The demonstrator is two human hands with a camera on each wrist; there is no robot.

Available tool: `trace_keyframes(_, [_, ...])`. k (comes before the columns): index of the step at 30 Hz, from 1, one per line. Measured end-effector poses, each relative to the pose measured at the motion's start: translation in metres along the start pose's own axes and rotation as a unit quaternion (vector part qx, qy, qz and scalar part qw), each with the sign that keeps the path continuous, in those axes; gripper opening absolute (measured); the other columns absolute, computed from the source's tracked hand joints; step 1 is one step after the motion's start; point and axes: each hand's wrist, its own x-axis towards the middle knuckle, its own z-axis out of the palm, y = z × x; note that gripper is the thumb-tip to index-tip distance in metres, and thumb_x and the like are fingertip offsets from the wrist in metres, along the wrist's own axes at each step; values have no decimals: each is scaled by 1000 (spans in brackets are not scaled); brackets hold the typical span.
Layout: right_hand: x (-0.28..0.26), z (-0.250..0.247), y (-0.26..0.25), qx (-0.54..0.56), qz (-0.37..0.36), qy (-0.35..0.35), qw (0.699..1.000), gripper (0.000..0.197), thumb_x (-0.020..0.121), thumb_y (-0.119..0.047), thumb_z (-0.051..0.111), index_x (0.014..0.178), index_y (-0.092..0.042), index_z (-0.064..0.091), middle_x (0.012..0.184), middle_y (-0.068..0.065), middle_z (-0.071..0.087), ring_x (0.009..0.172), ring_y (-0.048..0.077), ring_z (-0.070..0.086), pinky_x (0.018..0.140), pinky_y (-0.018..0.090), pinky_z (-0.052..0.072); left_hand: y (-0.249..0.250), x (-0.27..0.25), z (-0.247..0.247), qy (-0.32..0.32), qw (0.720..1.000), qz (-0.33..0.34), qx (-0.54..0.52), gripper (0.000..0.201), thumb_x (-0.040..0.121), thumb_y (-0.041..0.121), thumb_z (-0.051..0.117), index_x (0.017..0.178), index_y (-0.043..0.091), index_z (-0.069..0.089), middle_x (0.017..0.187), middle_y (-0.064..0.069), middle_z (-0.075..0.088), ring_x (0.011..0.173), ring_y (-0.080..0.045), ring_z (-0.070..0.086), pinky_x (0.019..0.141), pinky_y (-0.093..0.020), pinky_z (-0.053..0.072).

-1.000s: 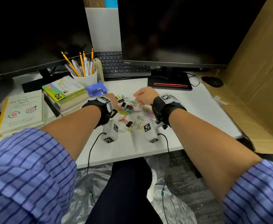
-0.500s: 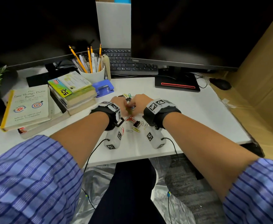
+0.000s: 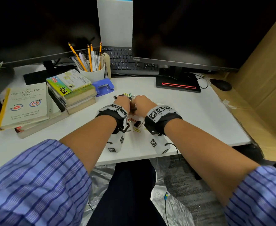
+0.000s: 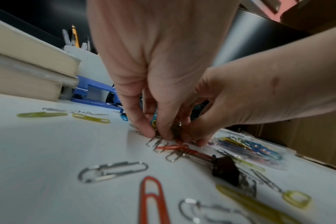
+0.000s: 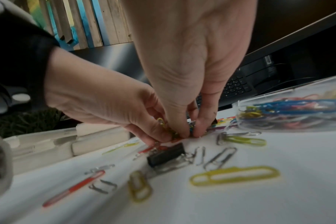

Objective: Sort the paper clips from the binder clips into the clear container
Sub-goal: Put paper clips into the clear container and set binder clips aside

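Observation:
Coloured and silver paper clips (image 3: 134, 126) lie scattered on the white desk (image 3: 191, 115). Both hands meet over the heap. My left hand (image 4: 157, 133) pinches a small bunch of paper clips, a yellow clip (image 5: 161, 122) showing between its fingers. My right hand (image 5: 190, 133) pinches clips in the same bunch, fingertips down on the desk. A black binder clip (image 5: 165, 154) lies just in front of the hands, untouched. The clear container (image 5: 290, 115), holding several coloured clips, lies to the right of the hands; in the head view my right hand hides it.
A stack of books (image 3: 72, 93), a white pencil cup (image 3: 93, 74) and a blue hole punch (image 3: 103, 87) stand left of the heap. Keyboard (image 3: 130, 62) and monitors are behind. Cardboard (image 3: 264, 79) and a mouse (image 3: 221, 84) lie at the right.
The two hands have drawn together from either side of the heap and now touch over it, fingers closed on clips.

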Motion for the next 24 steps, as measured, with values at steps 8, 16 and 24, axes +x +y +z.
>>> trace_keyframes(8, [-10, -13, 6, 28, -9, 12, 1000, 15, 84, -4, 57, 88, -11, 70, 107, 10, 69, 99, 25, 63, 80, 26, 46, 0, -8, 3, 8, 999, -21, 41, 30, 95, 11, 52, 123, 3, 61, 127, -14, 61, 119, -27, 59, 95, -32, 50])
trace_keyframes(16, [-23, -51, 43, 258, 67, 16, 964, 5, 82, -6, 67, 82, -10, 70, 84, 8, 71, 70, 14, 68, 80, 29, 60, 3, -14, -4, -14, 996, -9, 84, 33, 96, 15, 54, 125, 0, 58, 128, -14, 61, 120, -27, 59, 96, -32, 49])
trace_keyframes(24, [-35, -39, 67, 135, 110, 31, 984, 19, 84, -3, 60, 97, -7, 73, 110, 9, 70, 95, 23, 67, 82, 29, 56, 9, -17, -7, -34, 992, -14, 123, 38, 94, 22, 58, 123, -3, 56, 127, -15, 61, 119, -28, 59, 98, -34, 48])
